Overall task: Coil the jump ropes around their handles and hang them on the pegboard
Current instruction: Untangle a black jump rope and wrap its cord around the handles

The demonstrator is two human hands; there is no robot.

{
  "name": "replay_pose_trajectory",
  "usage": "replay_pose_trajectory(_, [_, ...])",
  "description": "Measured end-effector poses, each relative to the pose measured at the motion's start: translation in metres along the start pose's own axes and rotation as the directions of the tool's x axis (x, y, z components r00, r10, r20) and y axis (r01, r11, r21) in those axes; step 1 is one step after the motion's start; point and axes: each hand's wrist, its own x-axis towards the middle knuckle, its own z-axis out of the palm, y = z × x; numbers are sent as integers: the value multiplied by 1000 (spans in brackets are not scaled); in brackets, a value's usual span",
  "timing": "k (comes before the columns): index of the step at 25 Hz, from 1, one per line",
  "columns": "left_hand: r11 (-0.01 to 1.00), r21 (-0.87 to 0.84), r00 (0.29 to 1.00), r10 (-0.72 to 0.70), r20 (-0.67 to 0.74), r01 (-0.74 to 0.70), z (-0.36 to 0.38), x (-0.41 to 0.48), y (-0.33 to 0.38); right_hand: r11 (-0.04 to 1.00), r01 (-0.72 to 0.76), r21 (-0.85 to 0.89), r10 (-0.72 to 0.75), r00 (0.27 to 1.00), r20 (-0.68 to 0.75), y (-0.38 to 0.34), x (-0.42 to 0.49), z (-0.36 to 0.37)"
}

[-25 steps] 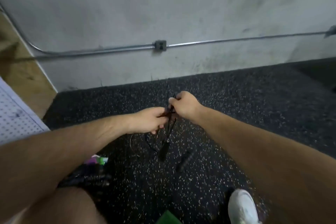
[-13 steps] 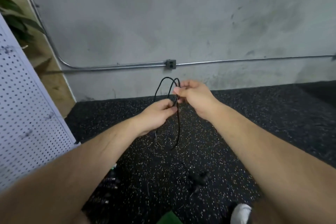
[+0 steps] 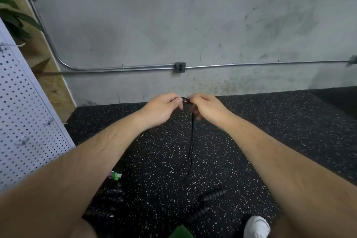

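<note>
Together, your left hand (image 3: 163,109) and right hand (image 3: 208,109) pinch a black jump rope (image 3: 192,137), fingers curled, strands hanging over speckled floor (image 3: 280,127).

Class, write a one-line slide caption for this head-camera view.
Left hand and right hand pinch a black jump rope over speckled flooring, ribbed handles below, pegboard at left.

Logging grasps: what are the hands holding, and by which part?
The left hand and right hand pinch the black jump rope at the folded top of its cord; the handles sit lower, unheld.
</note>
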Motion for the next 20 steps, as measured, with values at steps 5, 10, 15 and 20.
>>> replay_pose_trajectory(5, [1000,-18,990,4,-144,-7,-27,-1,-20,968,170,-184,-135,973,188,5,-2,11])
replay_pose_trajectory(10, [937,331,926,22,-377,113,-38,2,-44,945,107,-309,-52,982,181,11,1,20])
replay_pose_trajectory(15, [845,470,864,417,-280,-255,-12,-13,-29,983,119,140,-115,993,-32,-15,3,19])
replay_pose_trajectory(20, [983,178,985,21,174,-53,17,-13,-39,908,119,401,-82,991,-109,-23,14,19])
